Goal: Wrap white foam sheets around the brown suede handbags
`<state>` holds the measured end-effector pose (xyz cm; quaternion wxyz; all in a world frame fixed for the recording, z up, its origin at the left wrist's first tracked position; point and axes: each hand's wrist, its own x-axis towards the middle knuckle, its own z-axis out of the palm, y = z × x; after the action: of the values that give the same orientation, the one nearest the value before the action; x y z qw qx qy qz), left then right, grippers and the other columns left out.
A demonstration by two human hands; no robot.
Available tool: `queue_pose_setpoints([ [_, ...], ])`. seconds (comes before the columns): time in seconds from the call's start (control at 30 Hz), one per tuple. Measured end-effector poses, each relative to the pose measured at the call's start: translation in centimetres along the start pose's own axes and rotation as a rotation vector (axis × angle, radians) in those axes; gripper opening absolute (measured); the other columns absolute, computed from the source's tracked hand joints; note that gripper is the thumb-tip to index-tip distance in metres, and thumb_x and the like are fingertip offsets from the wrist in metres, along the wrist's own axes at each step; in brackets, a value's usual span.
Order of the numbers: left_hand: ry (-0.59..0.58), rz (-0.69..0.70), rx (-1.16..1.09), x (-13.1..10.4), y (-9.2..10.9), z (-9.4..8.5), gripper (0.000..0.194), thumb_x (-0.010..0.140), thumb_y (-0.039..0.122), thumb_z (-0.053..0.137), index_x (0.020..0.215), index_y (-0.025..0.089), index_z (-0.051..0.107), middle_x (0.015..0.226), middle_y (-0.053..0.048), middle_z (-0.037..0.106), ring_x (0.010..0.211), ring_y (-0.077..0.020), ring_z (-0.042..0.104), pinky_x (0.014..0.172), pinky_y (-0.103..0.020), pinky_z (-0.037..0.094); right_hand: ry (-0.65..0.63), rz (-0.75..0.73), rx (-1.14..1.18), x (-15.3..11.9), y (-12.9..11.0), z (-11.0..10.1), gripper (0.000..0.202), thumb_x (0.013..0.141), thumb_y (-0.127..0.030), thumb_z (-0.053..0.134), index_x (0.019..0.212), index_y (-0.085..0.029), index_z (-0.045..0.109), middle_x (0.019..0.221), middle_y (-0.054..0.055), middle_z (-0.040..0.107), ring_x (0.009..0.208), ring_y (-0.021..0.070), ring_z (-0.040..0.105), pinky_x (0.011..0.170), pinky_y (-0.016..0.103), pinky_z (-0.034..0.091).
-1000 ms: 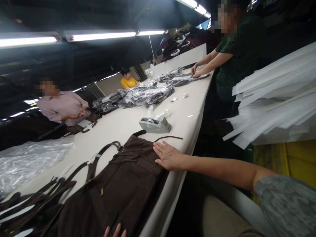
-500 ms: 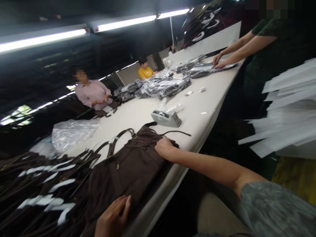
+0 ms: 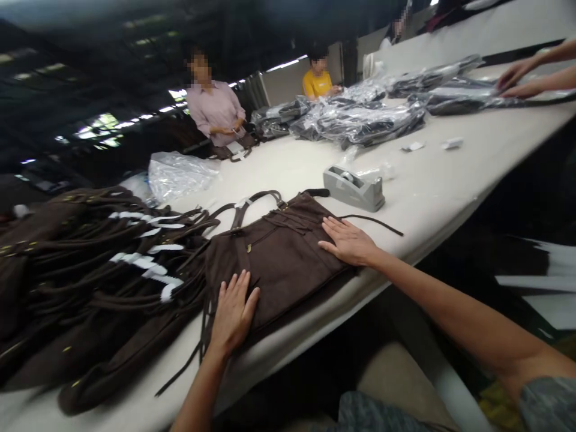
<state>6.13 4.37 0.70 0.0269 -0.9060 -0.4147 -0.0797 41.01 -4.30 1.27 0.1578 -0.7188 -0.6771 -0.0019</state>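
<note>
A dark brown handbag (image 3: 283,264) lies flat on the white-covered table (image 3: 274,162), its handles pointing away from me. My left hand (image 3: 234,312) rests open on the bag's near left corner, fingers spread. On the bag's right side lies my right hand (image 3: 348,240), open and palm down. A small yellowish zip pull (image 3: 249,248) shows on the bag's front. Thin dark straps stick out at both sides of it. Just beyond the bag stands a grey tape dispenser (image 3: 354,187).
Brown bags with white-wrapped handles (image 3: 112,282) are heaped at left. Behind them lies clear plastic (image 3: 180,174). Plastic-wrapped bags (image 3: 360,117) cover the table's far part. A person in pink (image 3: 216,111) and one in yellow (image 3: 317,81) are across; another person's hands (image 3: 522,81) work at right.
My right hand has gone from closed at the bag's right edge to flat on it. My left hand has opened out on the bag. The view has swung right and down.
</note>
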Motion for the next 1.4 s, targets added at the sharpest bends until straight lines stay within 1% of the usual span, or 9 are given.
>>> queue_pose_setpoints([
  [0.27,0.347,-0.4,0.171,-1.3,3.1,-1.2,0.049,0.093,0.032,0.043,0.135,0.007,0.049,0.15,-0.022,0.032,0.141,-0.0336,0.027,0.114,-0.053,0.025,-0.06,0.021,-0.078,1.5,1.5,1.8,0.084,0.088,-0.068,0.025,0.147,-0.009,0.033,0.154,0.012,0.028,0.143,0.0261,0.023,0.116,0.044,0.023],
  [0.6,0.206,-0.597,-0.035,-1.3,3.8,-1.2,0.062,0.089,0.04,0.048,0.136,0.0,0.045,0.135,-0.032,0.047,0.127,-0.0405,0.046,0.106,-0.054,0.034,-0.125,0.205,-0.165,5.7,1.8,3.9,0.075,0.089,-0.053,0.026,0.143,-0.002,0.037,0.152,0.02,0.028,0.143,0.0275,0.024,0.115,0.046,0.026],
  [0.73,0.278,-0.583,-0.162,-1.9,3.5,-0.9,0.063,0.088,0.041,0.048,0.135,0.0,0.047,0.142,-0.03,0.039,0.135,-0.0395,0.036,0.111,-0.054,0.028,0.041,0.237,-0.266,7.4,-2.9,3.2,0.063,0.09,-0.044,0.029,0.139,-0.008,0.044,0.15,0.02,0.034,0.142,0.032,0.025,0.111,0.057,0.026],
  [0.9,0.391,-0.422,-0.364,-2.4,3.3,0.0,0.053,0.092,0.039,0.041,0.129,0.004,0.055,0.147,-0.022,0.037,0.141,-0.0334,0.025,0.116,-0.051,0.023,0.173,-0.325,-0.013,11.3,-15.1,3.7,0.052,0.093,-0.035,0.034,0.141,-0.02,0.041,0.152,0.01,0.033,0.139,0.0205,0.032,0.113,0.041,0.03],
  [1.07,0.472,-0.235,-0.416,-2.8,3.2,0.9,0.045,0.093,0.036,0.04,0.112,0.006,0.067,0.125,-0.021,0.062,0.129,-0.0312,0.047,0.114,-0.051,0.029,0.068,-0.806,0.057,16.5,-24.6,6.1,0.056,0.076,-0.004,0.037,0.125,-0.022,0.057,0.141,0.007,0.049,0.136,0.0191,0.035,0.113,0.048,0.026],
  [1.17,0.604,-0.218,-0.449,-3.4,3.5,1.1,0.034,0.093,0.025,0.042,0.108,0.01,0.068,0.128,-0.016,0.06,0.13,-0.0285,0.046,0.114,-0.05,0.032,-0.042,-0.933,0.03,19.0,-26.4,7.0,0.034,0.065,-0.002,0.043,0.08,-0.02,0.067,0.094,0.004,0.069,0.106,0.0193,0.058,0.111,0.047,0.028],
  [1.23,0.725,-0.333,-0.435,-3.9,4.0,0.9,0.035,0.09,0.013,0.042,0.12,0.012,0.062,0.145,-0.016,0.044,0.139,-0.0307,0.032,0.113,-0.053,0.034,-0.042,-0.917,0.039,19.9,-26.3,7.0,0.023,0.061,-0.002,0.042,0.059,-0.019,0.056,0.066,0.0,0.062,0.079,0.0163,0.06,0.106,0.043,0.035],
  [1.33,0.796,-0.6,-0.403,-4.3,4.9,0.4,0.051,0.086,0.005,0.043,0.137,0.012,0.047,0.154,-0.021,0.023,0.143,-0.0365,0.019,0.109,-0.058,0.037,0.001,-0.878,0.041,20.1,-25.1,6.5,0.023,0.061,-0.001,0.038,0.053,-0.021,0.048,0.056,-0.002,0.053,0.065,0.0145,0.055,0.103,0.04,0.039],
  [1.4,0.722,-0.673,-0.396,-4.3,5.2,0.3,0.05,0.084,0.007,0.047,0.135,0.006,0.049,0.15,-0.027,0.028,0.139,-0.0408,0.026,0.107,-0.058,0.038,0.028,-0.859,0.042,19.7,-24.4,6.2,0.024,0.061,-0.001,0.036,0.054,-0.021,0.048,0.056,-0.002,0.052,0.067,0.0149,0.055,0.103,0.04,0.038],
])
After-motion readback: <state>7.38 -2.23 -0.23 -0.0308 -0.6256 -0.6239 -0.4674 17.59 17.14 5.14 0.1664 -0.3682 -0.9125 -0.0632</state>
